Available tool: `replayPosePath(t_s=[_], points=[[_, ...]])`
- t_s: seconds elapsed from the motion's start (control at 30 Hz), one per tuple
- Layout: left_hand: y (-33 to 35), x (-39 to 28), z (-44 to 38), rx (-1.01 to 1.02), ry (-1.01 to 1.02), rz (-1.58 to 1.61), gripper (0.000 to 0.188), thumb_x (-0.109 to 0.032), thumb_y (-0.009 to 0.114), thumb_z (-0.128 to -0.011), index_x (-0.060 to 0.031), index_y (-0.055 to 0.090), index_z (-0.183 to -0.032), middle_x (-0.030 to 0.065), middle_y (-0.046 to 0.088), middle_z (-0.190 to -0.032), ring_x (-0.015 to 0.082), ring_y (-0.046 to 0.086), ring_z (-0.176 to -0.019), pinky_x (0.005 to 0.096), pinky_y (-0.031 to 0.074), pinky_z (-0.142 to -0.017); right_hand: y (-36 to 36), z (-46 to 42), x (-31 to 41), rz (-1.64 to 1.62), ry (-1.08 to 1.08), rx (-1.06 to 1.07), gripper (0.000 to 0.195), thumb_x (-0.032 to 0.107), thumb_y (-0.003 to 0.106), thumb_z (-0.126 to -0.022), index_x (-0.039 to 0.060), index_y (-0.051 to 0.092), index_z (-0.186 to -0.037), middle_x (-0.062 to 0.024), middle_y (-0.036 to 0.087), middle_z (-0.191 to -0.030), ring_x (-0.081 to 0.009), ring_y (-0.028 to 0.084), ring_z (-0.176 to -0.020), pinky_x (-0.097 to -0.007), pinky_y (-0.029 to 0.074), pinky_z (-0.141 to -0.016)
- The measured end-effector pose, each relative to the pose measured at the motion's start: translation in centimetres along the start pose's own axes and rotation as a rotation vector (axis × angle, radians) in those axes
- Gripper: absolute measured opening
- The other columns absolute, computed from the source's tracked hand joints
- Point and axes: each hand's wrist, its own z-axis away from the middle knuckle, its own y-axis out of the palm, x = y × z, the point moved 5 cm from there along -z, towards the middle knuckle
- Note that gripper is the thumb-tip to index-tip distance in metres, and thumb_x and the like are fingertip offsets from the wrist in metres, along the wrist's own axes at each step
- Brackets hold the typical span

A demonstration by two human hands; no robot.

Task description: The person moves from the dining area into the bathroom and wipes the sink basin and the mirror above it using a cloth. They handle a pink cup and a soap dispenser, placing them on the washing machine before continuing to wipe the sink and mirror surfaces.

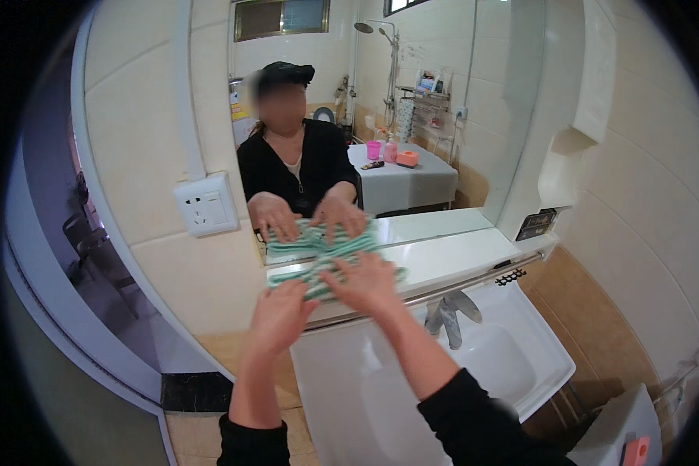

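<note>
A green-and-white striped cloth lies on the white shelf below the mirror, at the shelf's left end. My left hand presses on the cloth's left part, with the thumb pointing inward. On its right part rests my right hand, fingers spread over the fabric. Both hands lie flat and look slightly blurred. The mirror shows the same cloth and hands, and a person in a black zipped top and black cap.
Below the shelf run a metal rail and a white washbasin with a metal faucet. A wall socket is left of the mirror. An orange box-like item sits at the lower right. A doorway opens at the left.
</note>
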Motion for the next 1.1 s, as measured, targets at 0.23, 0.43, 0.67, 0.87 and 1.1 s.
replayPosePath(t_s=[0.23,0.43,0.67,0.87,1.1], points=[[1.0,1.2,-0.7,-0.229,-0.026,-0.005,0.031,-0.024,0.052,-0.088,0.0017,0.056,-0.104,0.0175,0.057,-0.109,0.0353,0.052,-0.104,0.0467,0.039,-0.088,3.1,0.6,2.8,-0.148,-0.261,-0.224,0.041,0.043,0.047,-0.087,0.0159,0.062,-0.113,-0.01,0.054,-0.124,-0.0277,0.045,-0.119,-0.0461,0.031,-0.096],[7.4,-8.9,-6.8,-0.263,0.247,-0.089,0.035,-0.029,0.051,-0.09,0.0009,0.057,-0.107,0.0148,0.057,-0.113,0.0325,0.05,-0.108,0.048,0.035,-0.093,0.6,0.1,-11.5,-0.081,0.011,-0.16,0.047,0.049,0.045,-0.087,0.0197,0.058,-0.121,-0.0106,0.046,-0.133,-0.028,0.038,-0.126,-0.0498,0.024,-0.103],[14.7,-21.2,-15.2,-0.176,0.374,0.032,0.042,-0.037,0.049,-0.09,-0.002,0.055,-0.112,0.0115,0.056,-0.115,0.0289,0.048,-0.112,0.0456,0.033,-0.094,-4.0,0.5,-28.2,0.092,0.293,-0.07,0.056,0.058,0.043,-0.083,0.022,0.055,-0.125,-0.0131,0.046,-0.134,-0.0296,0.037,-0.127,-0.0528,0.026,-0.101],[15.3,-23.1,-16.7,-0.03,0.368,0.056,0.043,-0.039,0.05,-0.089,-0.0053,0.055,-0.116,0.0086,0.055,-0.12,0.0258,0.047,-0.113,0.0441,0.032,-0.096,-4.9,0.9,-31.3,0.15,0.376,-0.11,0.056,0.058,0.043,-0.082,0.0213,0.057,-0.123,-0.0129,0.05,-0.129,-0.0292,0.042,-0.121,-0.0538,0.031,-0.095],[10.9,-15.4,-11.4,-0.168,0.321,0.054,0.039,-0.034,0.055,-0.087,-0.004,0.058,-0.111,0.0083,0.057,-0.118,0.0262,0.049,-0.11,0.0417,0.034,-0.093,-1.7,1.6,-21.3,0.099,0.098,-0.23,0.049,0.052,0.044,-0.086,0.0193,0.061,-0.117,-0.0135,0.051,-0.129,-0.0294,0.042,-0.121,-0.0507,0.028,-0.097]])
